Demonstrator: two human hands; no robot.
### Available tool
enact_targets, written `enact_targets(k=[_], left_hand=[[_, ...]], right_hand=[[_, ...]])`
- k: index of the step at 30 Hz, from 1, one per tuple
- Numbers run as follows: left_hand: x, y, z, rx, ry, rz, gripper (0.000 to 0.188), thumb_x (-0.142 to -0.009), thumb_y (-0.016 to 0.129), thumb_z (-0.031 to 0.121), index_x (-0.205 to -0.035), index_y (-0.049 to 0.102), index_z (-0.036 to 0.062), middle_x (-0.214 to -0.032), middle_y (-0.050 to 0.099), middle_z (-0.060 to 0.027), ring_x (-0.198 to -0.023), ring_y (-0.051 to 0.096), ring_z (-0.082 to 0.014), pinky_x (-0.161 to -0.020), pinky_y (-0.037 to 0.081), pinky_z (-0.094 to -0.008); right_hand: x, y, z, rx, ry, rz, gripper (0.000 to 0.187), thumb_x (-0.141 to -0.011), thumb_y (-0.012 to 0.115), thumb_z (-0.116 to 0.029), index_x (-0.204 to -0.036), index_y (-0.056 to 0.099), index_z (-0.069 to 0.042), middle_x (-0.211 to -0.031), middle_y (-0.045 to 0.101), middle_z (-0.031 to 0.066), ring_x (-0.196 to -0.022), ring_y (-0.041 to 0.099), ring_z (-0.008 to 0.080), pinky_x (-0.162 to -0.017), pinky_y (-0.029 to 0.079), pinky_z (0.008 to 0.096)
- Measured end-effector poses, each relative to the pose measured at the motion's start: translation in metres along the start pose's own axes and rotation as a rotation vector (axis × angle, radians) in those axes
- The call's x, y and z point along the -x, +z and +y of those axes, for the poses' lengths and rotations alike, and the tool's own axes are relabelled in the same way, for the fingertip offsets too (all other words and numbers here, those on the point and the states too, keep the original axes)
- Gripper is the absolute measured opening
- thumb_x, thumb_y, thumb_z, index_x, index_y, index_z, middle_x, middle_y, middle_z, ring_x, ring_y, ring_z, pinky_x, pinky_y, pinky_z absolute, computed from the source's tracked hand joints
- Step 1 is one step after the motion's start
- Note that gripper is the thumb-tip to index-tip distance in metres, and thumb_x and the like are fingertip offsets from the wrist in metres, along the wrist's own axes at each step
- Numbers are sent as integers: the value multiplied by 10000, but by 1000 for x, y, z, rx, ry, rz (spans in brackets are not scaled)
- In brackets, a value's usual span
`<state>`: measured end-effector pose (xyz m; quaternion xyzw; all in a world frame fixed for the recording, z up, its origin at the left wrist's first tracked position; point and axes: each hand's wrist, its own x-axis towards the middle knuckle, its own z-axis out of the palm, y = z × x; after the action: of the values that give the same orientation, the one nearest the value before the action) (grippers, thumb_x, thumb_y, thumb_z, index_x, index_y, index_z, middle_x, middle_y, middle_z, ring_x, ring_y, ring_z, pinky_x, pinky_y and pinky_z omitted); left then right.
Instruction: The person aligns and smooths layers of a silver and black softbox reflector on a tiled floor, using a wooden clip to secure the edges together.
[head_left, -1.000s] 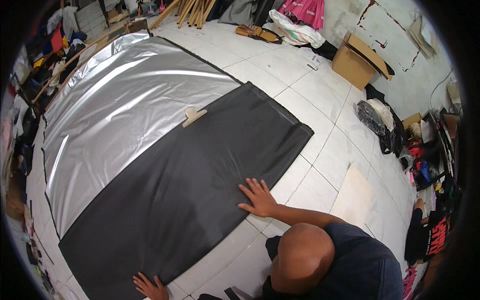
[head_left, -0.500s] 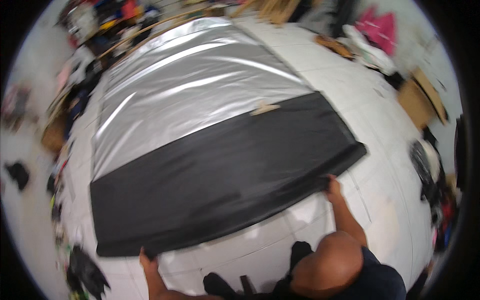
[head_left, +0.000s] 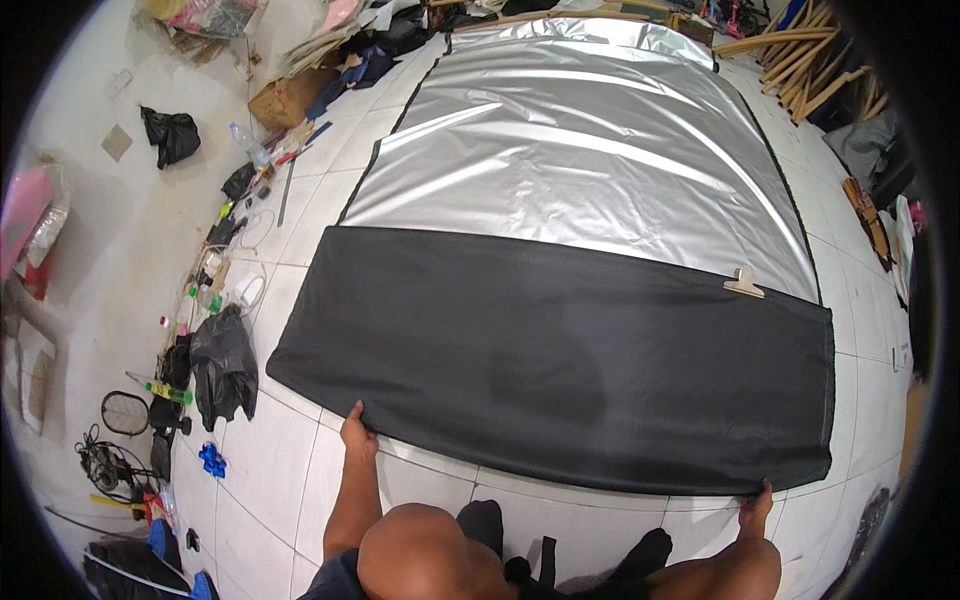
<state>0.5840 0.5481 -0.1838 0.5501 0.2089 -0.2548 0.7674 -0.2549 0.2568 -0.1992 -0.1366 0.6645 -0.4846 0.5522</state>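
A large sheet [head_left: 590, 150], silver on one face, lies spread on the floor. Its near part is folded over, showing a black face [head_left: 560, 360]. My left hand [head_left: 360, 434] pinches the near black edge towards its left end, thumb on top. Near the right end of that edge, my right hand [head_left: 756, 510] grips it in the same way, its fingers partly hidden under the fabric. A metal bulldog clip [head_left: 744, 284] sits where black meets silver, on the right.
White floor tiles [head_left: 270, 470] surround the sheet. To the left are a black plastic bag [head_left: 224, 365], a bottle [head_left: 168, 392] and a blue object [head_left: 211, 460]. Several wooden poles [head_left: 810, 60] lie at the far right, and a cardboard box [head_left: 292, 97] stands at the far left.
My view has swung left, so the sheet sits further right in the picture. Both hands stay on the near black edge, which looks flatter than before.
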Motion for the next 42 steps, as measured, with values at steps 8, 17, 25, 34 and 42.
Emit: enact_targets(k=[8,17,25,34,42], left_hand=[[52,21,9,-855,777,411,628,-838,689,240,-1325,386,-17,-1302,386,-280,-1192,415,-390,-1012,356,-439],[121,55,-83,-1980,1027,-482,703,-916,479,429,-1444,276,12,-1505,144,-277,-1402,96,-439,-1110,57,-563],[120,54,-89,-2124,1065,-433,696,-959,372,486,-1469,222,37,-1531,111,-227,-1412,96,-410,-1117,61,-564],[122,67,-84,-2116,969,-546,837,-909,479,540,-1469,159,7,-1474,153,-334,-1362,144,-503,-1083,114,-609],[114,92,-57,-2270,1029,-763,816,-858,570,552,-1396,326,-10,-1404,287,-341,-1240,349,-519,-996,349,-550]], right_hand=[[44,3,-7,896,-418,412,537,-873,652,-358,-1239,485,-3,-1191,531,155,-1040,541,246,-799,489,344],[187,173,22,1773,-969,-520,641,-884,534,-480,-1396,392,-123,-1462,294,187,-1369,237,385,-1107,170,531],[95,78,4,1657,-661,115,673,-940,264,-608,-1471,262,-195,-1537,147,173,-1420,106,375,-1135,81,524],[-35,-34,-106,1585,-194,699,725,-909,278,-651,-1435,320,-154,-1496,251,181,-1393,210,360,-1087,136,614],[-122,227,-195,1413,-1197,-47,482,-831,603,-409,-1200,570,-99,-1160,557,164,-1093,526,333,-896,437,445]])
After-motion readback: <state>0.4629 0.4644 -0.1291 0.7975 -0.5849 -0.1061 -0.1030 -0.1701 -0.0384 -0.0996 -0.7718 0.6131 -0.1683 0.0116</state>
